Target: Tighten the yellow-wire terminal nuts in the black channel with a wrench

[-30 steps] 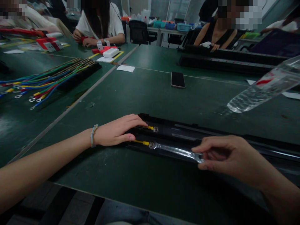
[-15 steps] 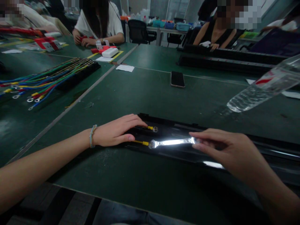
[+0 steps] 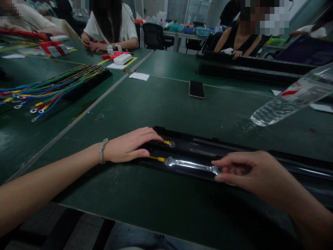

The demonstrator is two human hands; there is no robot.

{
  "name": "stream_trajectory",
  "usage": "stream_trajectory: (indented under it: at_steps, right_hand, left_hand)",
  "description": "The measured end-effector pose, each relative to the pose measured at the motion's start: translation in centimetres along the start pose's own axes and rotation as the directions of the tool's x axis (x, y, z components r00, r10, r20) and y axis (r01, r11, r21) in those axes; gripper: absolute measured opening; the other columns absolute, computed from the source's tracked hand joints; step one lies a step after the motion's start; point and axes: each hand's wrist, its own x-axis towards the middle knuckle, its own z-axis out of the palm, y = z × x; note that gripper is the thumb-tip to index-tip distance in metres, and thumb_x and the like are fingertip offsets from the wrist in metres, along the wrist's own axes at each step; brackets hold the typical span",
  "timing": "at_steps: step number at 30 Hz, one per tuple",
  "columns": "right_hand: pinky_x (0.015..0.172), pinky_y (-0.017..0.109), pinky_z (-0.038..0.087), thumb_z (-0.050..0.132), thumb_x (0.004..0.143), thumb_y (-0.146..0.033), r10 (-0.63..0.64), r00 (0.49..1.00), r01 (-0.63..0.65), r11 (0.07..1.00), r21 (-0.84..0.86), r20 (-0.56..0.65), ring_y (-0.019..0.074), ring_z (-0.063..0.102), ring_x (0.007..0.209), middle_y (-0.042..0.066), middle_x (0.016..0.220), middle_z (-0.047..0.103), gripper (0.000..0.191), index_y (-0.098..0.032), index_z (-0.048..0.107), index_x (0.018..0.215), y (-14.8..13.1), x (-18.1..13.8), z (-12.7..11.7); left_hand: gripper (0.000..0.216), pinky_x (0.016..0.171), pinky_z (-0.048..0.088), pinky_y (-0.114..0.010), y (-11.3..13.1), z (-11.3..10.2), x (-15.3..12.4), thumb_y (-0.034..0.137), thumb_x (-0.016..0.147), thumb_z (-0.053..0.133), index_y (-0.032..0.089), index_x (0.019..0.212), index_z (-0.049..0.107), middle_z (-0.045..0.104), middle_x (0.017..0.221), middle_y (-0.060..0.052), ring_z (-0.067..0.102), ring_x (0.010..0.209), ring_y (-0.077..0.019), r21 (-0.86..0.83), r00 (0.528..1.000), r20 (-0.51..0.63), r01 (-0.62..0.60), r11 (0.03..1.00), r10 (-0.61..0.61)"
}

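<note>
Head view. Dark green worktable (image 3: pixel 166 107), glossy, crossed by a pale grey seam; its far side is occupied by a seated person in a white short-sleeved top (image 3: pixel 127 26) and another in a black sleeveless top (image 3: pixel 236 40).

Item: long black glossy trough-like casing (image 3: pixel 199 144), laid lengthwise near the front edge. At its left part two round metal fasteners are seen, each met by a yellow-sleeved cable terminal — the upper terminal (image 3: pixel 167 142) and the lower terminal (image 3: pixel 161 159).

Item: silver metal wrench (image 3: pixel 192 164), lying along the casing. Its left end is placed at the fastener beside the lower terminal; its right end is pinched between the thumb and fingers of the right hand (image 3: pixel 247 168).

Item: left hand (image 3: pixel 130 144), banded at the wrist by a pale woven bracelet (image 3: pixel 103 151). It is spread over the casing's left end, fingertips at the upper terminal, thumb beside the lower one — whether the leads are pressed beneath cannot be told.

Beyond: black-screened smartphone (image 3: pixel 197 89), laid flat; clear plastic bottle with red-and-white label (image 3: pixel 288 95), cut by the right edge; bundle of multicoloured ring-ended cables (image 3: pixel 57 92), spread at left.
</note>
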Motion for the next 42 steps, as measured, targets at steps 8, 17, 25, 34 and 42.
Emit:
stream_trajectory:
  at_steps: [8, 17, 25, 34, 42]
  right_hand:
    - [0.039, 0.018, 0.041, 0.067, 0.060, -0.046, 0.009, 1.000, -0.009, 1.000, 0.019, -0.007, 0.0085, 0.050, 0.044, -0.002, 0.053, 0.058, 0.030, -0.023, 0.068, 0.079, -0.2, -0.1, 0.2]
    - [0.053, 0.020, 0.047, 0.063, 0.067, -0.043, -0.017, 0.989, 0.020, 1.000, 0.015, -0.149, 0.0116, 0.059, 0.063, 0.000, 0.076, 0.065, 0.029, -0.027, 0.066, 0.091, 0.2, 0.4, 0.4]
    - [0.046, 0.022, 0.043, 0.059, 0.071, -0.041, -0.081, 0.960, 0.046, 0.990, -0.134, -0.266, 0.0120, 0.057, 0.057, 0.000, 0.074, 0.065, 0.028, -0.025, 0.066, 0.093, -0.4, 0.9, 0.5]
    - [0.063, 0.024, 0.050, 0.055, 0.074, -0.037, -0.060, 0.992, 0.058, 0.998, -0.018, -0.112, 0.0141, 0.062, 0.076, 0.000, 0.091, 0.067, 0.027, -0.028, 0.064, 0.099, -0.3, 0.4, -0.4]
    - [0.045, 0.021, 0.048, 0.067, 0.062, -0.041, 0.078, 0.994, -0.092, 0.976, 0.196, 0.076, 0.0132, 0.060, 0.054, 0.002, 0.064, 0.065, 0.031, -0.022, 0.068, 0.087, -0.5, -0.1, -0.5]
  left_hand:
    - [0.055, 0.094, 0.033, -0.041, -0.1, 0.1, 0.0, 0.053, 0.087, 0.026, 0.013, 0.121, 0.039, 0.045, 0.115, -0.015, 0.042, 0.105, -0.0253, 0.010, 1.000, 0.007, 0.008, 1.000, -0.008]
    - [0.055, 0.094, 0.033, -0.039, 0.0, 0.1, 0.0, 0.053, 0.087, 0.026, 0.011, 0.121, 0.040, 0.045, 0.116, -0.015, 0.042, 0.106, -0.0246, 0.025, 1.000, 0.007, 0.007, 1.000, -0.008]
    - [0.054, 0.093, 0.035, -0.040, 0.0, 0.1, 0.0, 0.053, 0.087, 0.027, 0.013, 0.120, 0.041, 0.046, 0.114, -0.014, 0.043, 0.104, -0.0247, 0.028, 1.000, -0.002, 0.008, 1.000, -0.007]
    - [0.055, 0.093, 0.035, -0.041, 0.0, 0.1, 0.0, 0.053, 0.087, 0.026, 0.012, 0.120, 0.040, 0.047, 0.114, -0.014, 0.043, 0.104, -0.0247, 0.024, 1.000, 0.001, 0.005, 1.000, -0.005]
    - [0.054, 0.092, 0.035, -0.041, 0.0, 0.1, 0.0, 0.053, 0.087, 0.027, 0.013, 0.120, 0.040, 0.047, 0.114, -0.014, 0.044, 0.104, -0.0250, 0.023, 1.000, -0.005, 0.005, 1.000, -0.005]
